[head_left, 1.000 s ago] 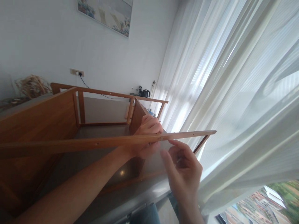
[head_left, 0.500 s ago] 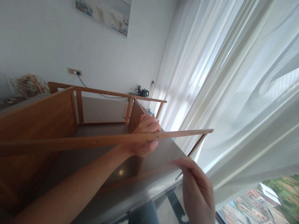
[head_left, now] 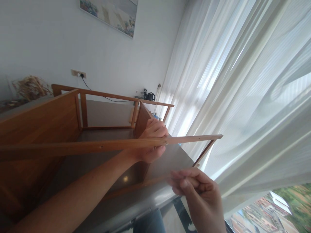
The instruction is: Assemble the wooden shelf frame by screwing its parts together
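A brown wooden shelf frame (head_left: 48,119) lies on its side on a grey table (head_left: 160,165). My left hand (head_left: 152,142) is closed around an inner upright panel and the long front rail (head_left: 194,139), next to a screw in the rail. My right hand (head_left: 196,191) hovers below and to the right of the rail, over the table's near edge. Its fingers are pinched together; whatever they hold is too small to make out.
A white wall with a framed picture (head_left: 109,13) and a power socket (head_left: 78,74) stands behind. A black kettle (head_left: 150,96) sits at the table's far end. Dried grass (head_left: 28,87) lies at far left. Sheer white curtains (head_left: 243,90) fill the right side.
My right hand dropped away from the rail, then rose a little and curled its fingers into a pinch. My left hand stays gripped on the frame.
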Action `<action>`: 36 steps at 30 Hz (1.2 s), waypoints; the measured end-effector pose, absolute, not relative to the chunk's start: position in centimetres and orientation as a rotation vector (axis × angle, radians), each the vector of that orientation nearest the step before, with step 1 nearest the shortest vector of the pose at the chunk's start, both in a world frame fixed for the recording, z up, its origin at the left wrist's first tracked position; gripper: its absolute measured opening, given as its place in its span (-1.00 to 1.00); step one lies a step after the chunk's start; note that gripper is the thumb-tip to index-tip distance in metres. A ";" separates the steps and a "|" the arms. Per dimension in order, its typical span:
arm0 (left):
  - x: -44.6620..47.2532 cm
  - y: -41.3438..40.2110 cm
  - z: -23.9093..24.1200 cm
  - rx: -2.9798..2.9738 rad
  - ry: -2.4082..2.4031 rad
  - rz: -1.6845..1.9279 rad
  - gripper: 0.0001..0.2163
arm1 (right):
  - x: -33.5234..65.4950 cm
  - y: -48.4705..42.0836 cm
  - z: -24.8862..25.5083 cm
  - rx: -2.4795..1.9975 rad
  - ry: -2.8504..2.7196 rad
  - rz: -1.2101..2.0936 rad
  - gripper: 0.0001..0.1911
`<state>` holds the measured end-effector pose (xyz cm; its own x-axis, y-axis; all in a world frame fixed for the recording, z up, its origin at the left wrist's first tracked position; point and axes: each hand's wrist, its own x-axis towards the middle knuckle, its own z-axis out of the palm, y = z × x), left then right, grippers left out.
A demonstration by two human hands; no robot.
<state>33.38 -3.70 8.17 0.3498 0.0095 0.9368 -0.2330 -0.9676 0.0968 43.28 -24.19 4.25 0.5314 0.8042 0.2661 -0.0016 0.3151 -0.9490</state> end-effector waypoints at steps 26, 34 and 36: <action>33.5 -3.6 8.1 2.394 -0.233 1.672 -0.90 | 45.8 -23.2 0.1 -1.168 -0.769 0.628 -0.64; 33.4 -3.6 8.0 2.414 -0.205 1.678 -0.90 | 43.4 -23.0 4.8 -1.280 -1.091 -0.313 -0.88; 33.4 -3.6 8.0 2.421 -0.210 1.678 -0.90 | 43.3 -22.3 5.6 -1.248 -1.179 -0.529 -0.88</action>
